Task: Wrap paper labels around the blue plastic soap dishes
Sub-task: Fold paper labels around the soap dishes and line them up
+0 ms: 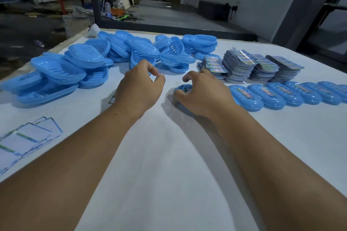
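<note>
My right hand [203, 95] rests on a blue soap dish [183, 89] with a colourful label on it, at the left end of a row of labelled dishes [281, 94]. My left hand [139, 88] hovers just left of it, thumb and forefinger pinched together, nothing visible between them. A heap of bare blue soap dishes [112, 56] covers the far left of the white table [169, 155]. Stacks of printed paper labels [249, 65] stand at the far right, behind the row.
Several loose white sheets with blue-green edges [24, 140] lie at the near left of the table. One more sheet corner [112, 99] shows under my left wrist. A white crumpled bag [93, 30] sits at the table's far edge. Beyond is a dim workshop floor.
</note>
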